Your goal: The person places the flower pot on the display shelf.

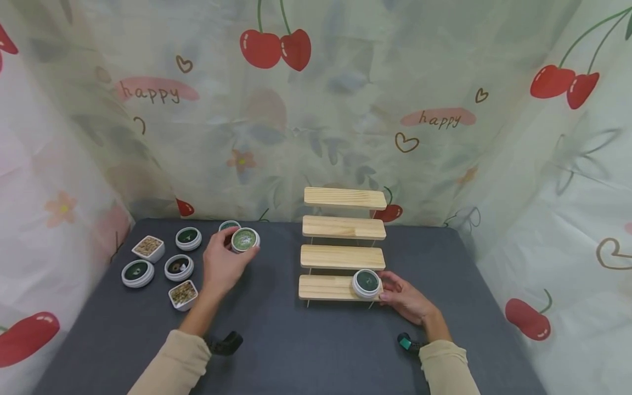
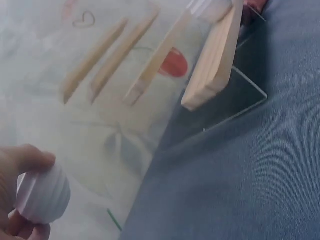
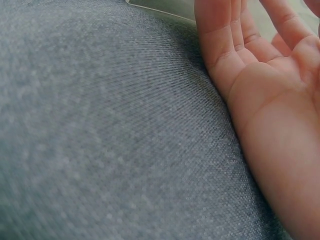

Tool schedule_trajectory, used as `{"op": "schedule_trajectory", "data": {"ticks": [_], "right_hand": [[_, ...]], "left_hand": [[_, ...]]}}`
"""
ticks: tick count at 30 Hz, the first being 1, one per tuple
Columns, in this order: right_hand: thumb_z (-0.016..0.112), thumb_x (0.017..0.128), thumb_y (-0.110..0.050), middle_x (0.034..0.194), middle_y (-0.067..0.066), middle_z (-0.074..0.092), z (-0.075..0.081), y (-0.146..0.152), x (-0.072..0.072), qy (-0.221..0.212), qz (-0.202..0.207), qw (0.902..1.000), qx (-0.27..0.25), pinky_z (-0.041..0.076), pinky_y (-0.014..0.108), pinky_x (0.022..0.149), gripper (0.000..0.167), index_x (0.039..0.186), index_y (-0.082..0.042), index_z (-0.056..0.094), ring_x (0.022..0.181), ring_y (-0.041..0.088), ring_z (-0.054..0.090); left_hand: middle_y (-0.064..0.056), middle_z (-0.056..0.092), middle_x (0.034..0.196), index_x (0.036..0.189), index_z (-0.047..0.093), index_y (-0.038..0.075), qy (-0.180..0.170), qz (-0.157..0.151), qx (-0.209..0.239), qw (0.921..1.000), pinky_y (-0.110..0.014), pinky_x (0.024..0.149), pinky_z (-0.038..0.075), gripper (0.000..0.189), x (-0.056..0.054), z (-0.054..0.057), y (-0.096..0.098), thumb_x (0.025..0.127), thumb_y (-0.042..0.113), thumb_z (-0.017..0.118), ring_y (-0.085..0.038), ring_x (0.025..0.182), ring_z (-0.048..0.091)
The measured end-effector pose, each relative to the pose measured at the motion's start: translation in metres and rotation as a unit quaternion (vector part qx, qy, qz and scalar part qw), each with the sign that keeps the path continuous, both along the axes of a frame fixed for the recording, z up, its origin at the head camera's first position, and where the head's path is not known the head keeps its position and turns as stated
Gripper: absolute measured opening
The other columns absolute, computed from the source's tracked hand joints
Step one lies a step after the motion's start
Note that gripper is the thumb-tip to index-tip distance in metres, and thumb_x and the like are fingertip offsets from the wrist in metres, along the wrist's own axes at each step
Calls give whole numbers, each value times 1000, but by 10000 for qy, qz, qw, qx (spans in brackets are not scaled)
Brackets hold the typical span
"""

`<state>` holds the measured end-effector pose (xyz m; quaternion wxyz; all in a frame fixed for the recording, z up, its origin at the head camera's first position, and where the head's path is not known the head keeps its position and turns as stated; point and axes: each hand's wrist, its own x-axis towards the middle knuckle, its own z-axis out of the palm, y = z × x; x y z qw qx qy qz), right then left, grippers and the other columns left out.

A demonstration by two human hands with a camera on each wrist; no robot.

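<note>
My left hand [image 1: 224, 263] grips a small round white ribbed pot [image 1: 245, 240] with a mottled green top, held up above the table. The left wrist view shows the ribbed side of this pot [image 2: 44, 195] between thumb and fingers. A four-step wooden stand [image 1: 342, 256] rises on the right of centre. On its lowest step, near the right end, sits another round white pot [image 1: 367, 282] with a dark green top. My right hand [image 1: 407, 299] is at that end of the step, fingers loosely bent beside the pot; whether they touch it is unclear.
At the table's left stand several round white pots, among them one with a dark inside [image 1: 179, 267], and two square white dishes, one of them a front dish [image 1: 183, 295] with grainy contents. A printed cloth [image 1: 340, 109] hangs behind the dark grey table [image 1: 306, 351].
</note>
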<state>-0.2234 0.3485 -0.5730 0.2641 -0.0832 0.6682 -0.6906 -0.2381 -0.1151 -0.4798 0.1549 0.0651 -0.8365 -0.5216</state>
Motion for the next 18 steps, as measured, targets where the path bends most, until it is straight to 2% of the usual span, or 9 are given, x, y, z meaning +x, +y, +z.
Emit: {"op": "schedule_trajectory", "data": {"ticks": [3, 7, 13, 18], "right_hand": [[65, 98, -7, 120, -5, 67, 1, -1, 0, -5, -19, 10000, 33, 55, 28, 90, 47, 137, -24, 45, 105, 9, 66], [65, 98, -7, 120, -5, 67, 1, -3, 0, -1, 0, 10000, 52, 55, 28, 89, 48, 139, -22, 43, 105, 9, 66], [64, 98, -7, 119, -5, 67, 0, -3, 0, -5, -1, 10000, 48, 55, 28, 89, 48, 139, -21, 42, 104, 9, 66], [65, 98, -7, 118, -5, 67, 2, -2, 0, -15, -39, 10000, 67, 55, 28, 89, 49, 139, -21, 43, 104, 9, 65]], "left_hand": [[-14, 61, 132, 137, 58, 7, -82, -277, 246, 9993, -43, 104, 54, 69, 3, 5, 7, 78, 23, 89, -30, 126, 62], [-11, 63, 132, 136, 58, 11, -177, -675, 344, 9970, -43, 106, 52, 69, 8, 10, 15, 77, 25, 91, -28, 127, 62], [-10, 61, 130, 133, 61, 10, 90, -1399, 316, 9896, -47, 107, 52, 68, 10, 21, 26, 74, 20, 93, -29, 122, 62], [-11, 59, 127, 132, 65, 9, 225, -1933, 266, 9805, -41, 103, 55, 67, 10, 27, 35, 72, 14, 93, -26, 116, 64]]}}
